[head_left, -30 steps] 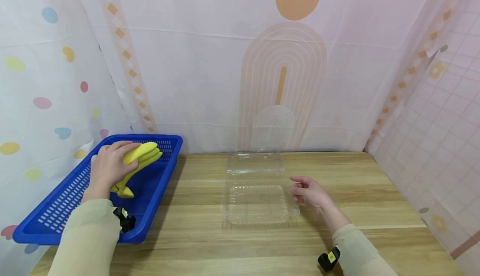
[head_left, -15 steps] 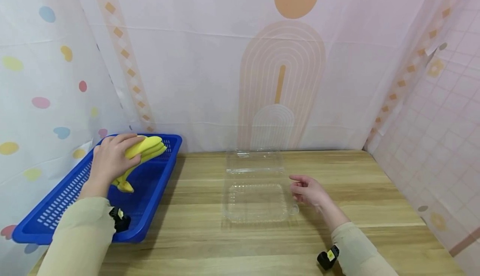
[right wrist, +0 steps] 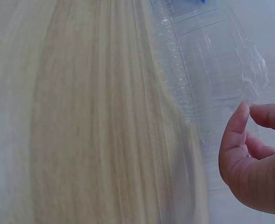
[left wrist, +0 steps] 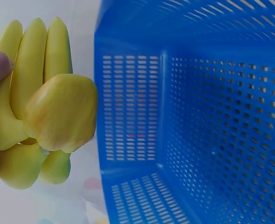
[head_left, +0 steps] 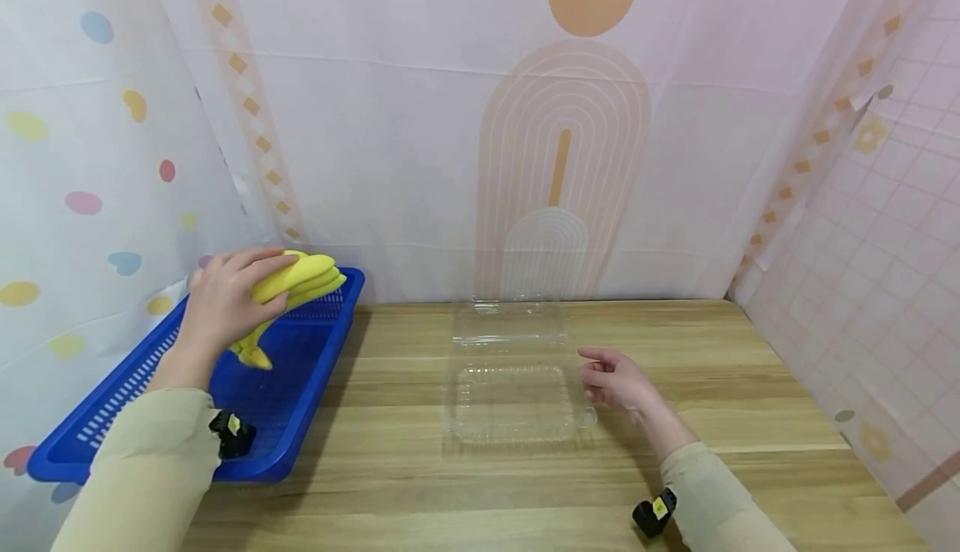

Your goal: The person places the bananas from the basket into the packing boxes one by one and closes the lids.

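Note:
My left hand grips a bunch of yellow bananas and holds it in the air over the far end of a blue perforated basket. In the left wrist view the bananas hang left of the basket's inner wall, stem end toward the camera. A clear plastic clamshell container lies open on the table. My right hand rests beside its right rim, fingers loosely curled. In the right wrist view the thumb and forefinger tips of the right hand touch the edge of the container.
The wooden table is walled by patterned curtains at the back and both sides. The basket sits at the table's left edge and nothing shows inside it. Black wrist cameras sit on both sleeves.
My left hand has lifted the bananas higher and slightly right, up out of the basket toward its far rim. The right hand and the container have not moved.

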`<move>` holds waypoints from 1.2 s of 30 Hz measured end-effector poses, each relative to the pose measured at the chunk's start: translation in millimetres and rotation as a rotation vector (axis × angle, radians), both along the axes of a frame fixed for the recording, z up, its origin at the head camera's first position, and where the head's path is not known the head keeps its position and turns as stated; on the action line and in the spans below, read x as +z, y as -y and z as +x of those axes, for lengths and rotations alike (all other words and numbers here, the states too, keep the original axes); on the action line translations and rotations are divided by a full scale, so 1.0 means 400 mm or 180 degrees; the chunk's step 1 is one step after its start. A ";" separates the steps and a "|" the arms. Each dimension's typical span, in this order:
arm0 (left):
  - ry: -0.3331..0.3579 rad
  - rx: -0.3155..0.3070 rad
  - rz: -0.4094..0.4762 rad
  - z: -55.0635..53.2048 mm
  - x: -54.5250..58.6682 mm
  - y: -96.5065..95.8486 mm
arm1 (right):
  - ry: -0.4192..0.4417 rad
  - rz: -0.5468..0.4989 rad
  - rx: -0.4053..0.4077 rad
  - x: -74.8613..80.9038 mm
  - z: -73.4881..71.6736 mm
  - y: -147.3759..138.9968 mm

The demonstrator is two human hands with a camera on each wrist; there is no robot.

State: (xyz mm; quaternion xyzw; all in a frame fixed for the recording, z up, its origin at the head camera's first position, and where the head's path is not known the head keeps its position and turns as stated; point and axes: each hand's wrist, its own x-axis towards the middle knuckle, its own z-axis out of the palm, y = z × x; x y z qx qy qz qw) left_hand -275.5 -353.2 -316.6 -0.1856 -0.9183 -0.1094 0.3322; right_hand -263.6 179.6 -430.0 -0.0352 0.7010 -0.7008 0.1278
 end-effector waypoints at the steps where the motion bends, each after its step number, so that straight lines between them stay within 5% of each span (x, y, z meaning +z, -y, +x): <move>1: -0.0047 -0.0064 0.0010 0.000 0.003 -0.005 | 0.0002 0.0001 -0.0006 0.000 -0.001 0.000; 8: -0.0397 -0.0573 0.0093 -0.001 0.020 -0.050 | 0.0014 -0.0007 -0.0008 -0.003 -0.002 -0.001; 23: -0.0656 -0.1266 0.0112 0.003 0.042 -0.196 | -0.0004 0.0010 -0.0022 -0.003 -0.002 0.000; 36: -0.0631 -0.1601 0.0103 -0.006 0.002 -0.326 | -0.0005 -0.0035 -0.0003 -0.008 -0.005 0.003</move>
